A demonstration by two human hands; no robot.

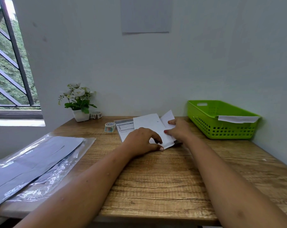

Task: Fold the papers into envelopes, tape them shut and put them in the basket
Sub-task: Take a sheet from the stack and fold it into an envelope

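A white paper (149,125), partly folded, lies at the far middle of the wooden desk (156,178). My left hand (140,141) presses its near left corner, thumb and fingers pinching the edge. My right hand (179,130) holds the paper's right side, where a flap stands up. Under the paper lies a printed instruction sheet (124,127). A roll of patterned tape (110,127) sits just left of that sheet. The green basket (205,122) stands at the far right, with a white folded paper (238,118) resting over its near rim.
A clear plastic sleeve holding grey sheets (34,160) covers the desk's left side. A small white pot of flowers (79,102) and a second tape roll (96,114) stand at the back left by the wall. A barred window (8,63) is on the left.
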